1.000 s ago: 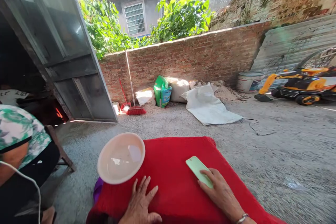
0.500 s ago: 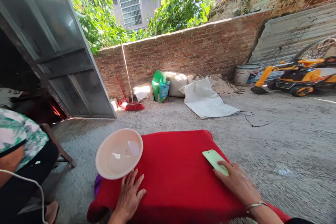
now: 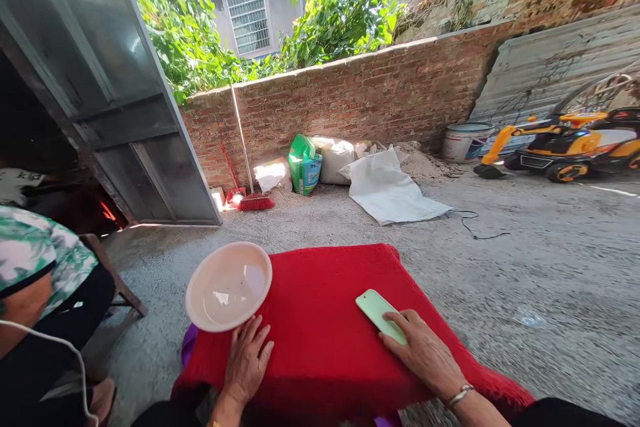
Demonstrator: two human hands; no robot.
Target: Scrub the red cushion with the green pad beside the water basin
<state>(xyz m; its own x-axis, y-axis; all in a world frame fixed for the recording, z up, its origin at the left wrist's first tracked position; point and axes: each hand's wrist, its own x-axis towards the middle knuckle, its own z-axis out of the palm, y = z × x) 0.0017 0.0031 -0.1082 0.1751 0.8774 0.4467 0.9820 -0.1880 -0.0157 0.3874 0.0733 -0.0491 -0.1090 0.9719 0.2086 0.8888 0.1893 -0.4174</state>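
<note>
A red cloth covers the table in front of me. On its left end stands a pale pink basin that looks to hold clear water with a few dark specks. My left hand lies flat on the cloth with its fingers stretched out, the fingertips close against the basin's near rim. To the right, my right hand grips the near end of a flat, pale green phone-like slab, thumb on one side and fingers over the other. The slab has rounded corners and a small dark spot at its far end. Its underside is hidden.
At the left a person in a patterned shirt sits by a wooden chair. A metal door, a broom, sacks, a white sheet, a bucket and a toy excavator stand beyond.
My right hand has moved left over the cloth, bringing the green slab from near the right edge towards the middle. My left hand remains beside the basin. The view has shifted slightly.
</note>
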